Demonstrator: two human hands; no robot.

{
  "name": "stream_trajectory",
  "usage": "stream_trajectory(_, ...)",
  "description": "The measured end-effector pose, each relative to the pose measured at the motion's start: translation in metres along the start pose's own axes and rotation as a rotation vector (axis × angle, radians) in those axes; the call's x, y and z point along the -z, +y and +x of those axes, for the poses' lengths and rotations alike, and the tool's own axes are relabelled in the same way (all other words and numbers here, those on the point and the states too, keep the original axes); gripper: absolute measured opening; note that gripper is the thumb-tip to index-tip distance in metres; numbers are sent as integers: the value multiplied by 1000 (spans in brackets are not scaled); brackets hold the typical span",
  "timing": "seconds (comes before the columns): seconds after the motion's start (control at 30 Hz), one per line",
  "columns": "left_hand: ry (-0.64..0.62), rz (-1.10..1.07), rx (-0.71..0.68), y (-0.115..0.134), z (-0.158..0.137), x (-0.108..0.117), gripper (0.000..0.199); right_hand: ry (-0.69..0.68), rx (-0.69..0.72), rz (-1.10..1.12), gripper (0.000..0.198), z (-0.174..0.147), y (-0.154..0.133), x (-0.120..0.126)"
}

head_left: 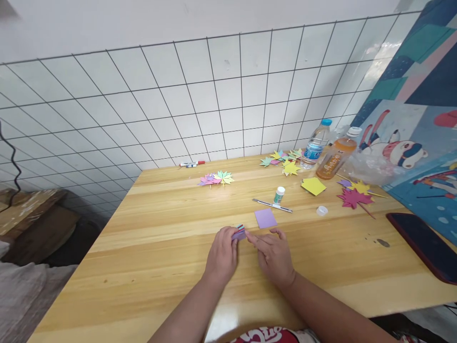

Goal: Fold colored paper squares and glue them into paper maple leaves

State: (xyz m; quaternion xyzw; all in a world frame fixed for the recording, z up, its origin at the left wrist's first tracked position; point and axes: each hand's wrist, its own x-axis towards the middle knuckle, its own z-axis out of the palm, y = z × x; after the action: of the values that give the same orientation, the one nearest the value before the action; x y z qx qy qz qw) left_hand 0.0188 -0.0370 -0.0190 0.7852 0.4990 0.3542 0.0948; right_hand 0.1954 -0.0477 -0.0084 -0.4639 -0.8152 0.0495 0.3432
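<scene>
My left hand [222, 255] is closed on a small piece of folded purple paper [239, 235], pinned near the tabletop. Striped red, white and teal edges stick out at its top, and my fingers hide part of it. Beside it, my right hand [274, 256] has its index finger stretched to the paper's right edge, with the other fingers apart and nothing held. A flat square of purple paper [265, 218] lies just beyond my right hand. Past that are a silver craft knife [272, 205] and a small white-capped glue bottle [279, 195].
Paper leaves in pink and yellow [216, 178] lie at the back, with a marker [193, 164] nearby. To the right are a water bottle [316, 145], a tea bottle [337, 155], yellow paper [313, 186], a white cap [322, 210], a crimson leaf [354, 197] and a phone [424, 245].
</scene>
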Motion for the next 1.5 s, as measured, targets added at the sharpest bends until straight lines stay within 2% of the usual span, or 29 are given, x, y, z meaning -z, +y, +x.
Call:
stream_trajectory(0.13,-6,-15,-5,1,0,1,27,7,-46,93,45,2,-4,1)
stream_trajectory(0.2,-9,-20,-8,1,0,2,28,-35,-57,178,35,3,-6,0)
stream_trajectory(0.3,-14,-27,-4,2,0,3,29,-99,-173,320,24,3,-8,-5)
stream_trajectory(0.37,-24,-35,6,2,0,3,32,-94,-276,416,29,3,-9,-7)
stream_trajectory(0.43,-37,-43,15,2,0,3,35,-86,-320,499,41,3,-9,-8)
stream_trajectory(0.5,-40,-45,13,2,-1,3,38,-90,-315,552,47,2,-8,-9)
stream_trajectory(0.83,-19,-8,19,0,-2,0,34,-33,-306,618,37,-1,-3,-11)
stream_trajectory(1.03,-10,-19,1,1,-1,0,37,-38,-293,661,35,-1,-2,-12)
stream_trajectory(1.2,-10,-17,12,2,0,1,37,-37,-344,731,36,0,-4,-10)
stream_trajectory(1.5,-18,-16,13,0,-1,0,36,-51,-346,735,33,0,-5,-11)
